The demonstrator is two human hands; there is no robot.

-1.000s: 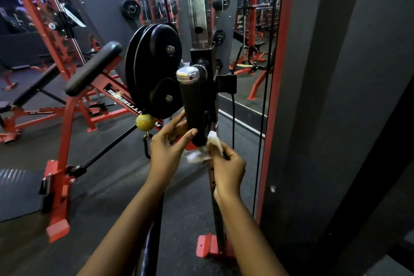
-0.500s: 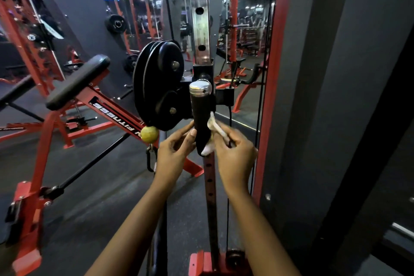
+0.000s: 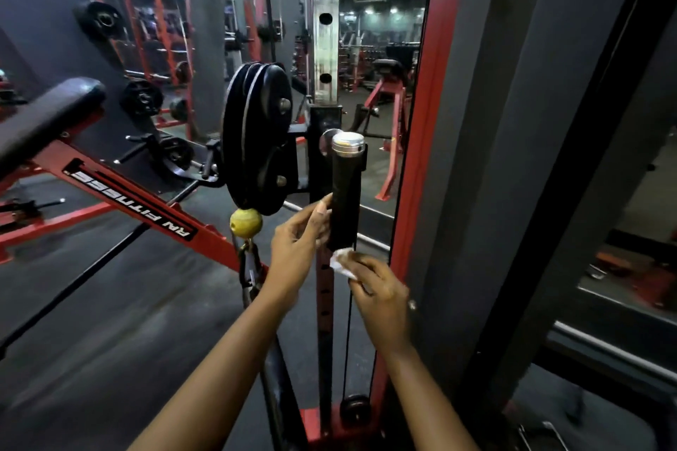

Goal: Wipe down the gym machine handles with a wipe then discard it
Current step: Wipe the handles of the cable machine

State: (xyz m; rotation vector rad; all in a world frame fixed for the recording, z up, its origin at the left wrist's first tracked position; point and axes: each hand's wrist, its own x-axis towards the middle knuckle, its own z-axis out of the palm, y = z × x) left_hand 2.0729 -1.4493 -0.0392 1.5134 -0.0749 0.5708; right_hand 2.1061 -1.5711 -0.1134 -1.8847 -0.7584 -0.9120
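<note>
A black rubber handle [image 3: 345, 194] with a silver end cap stands upright on the cable machine, at the middle of the view. My left hand [image 3: 298, 249] touches its lower left side with thumb and fingertips. My right hand [image 3: 377, 286] pinches a crumpled white wipe [image 3: 340, 262] just below the handle's bottom end, beside the red perforated upright [image 3: 325, 304].
Black weight plates [image 3: 256, 143] hang left of the handle, with a yellow ball stopper [image 3: 245, 222] and carabiner under them. A red bench frame with a black pad [image 3: 47, 113] lies to the left. A dark wall panel with red trim [image 3: 513, 157] stands close on the right.
My right hand has slid the wipe down from the handle's side to below its bottom end. My left hand stays at the handle's lower left. The camera has tilted up.
</note>
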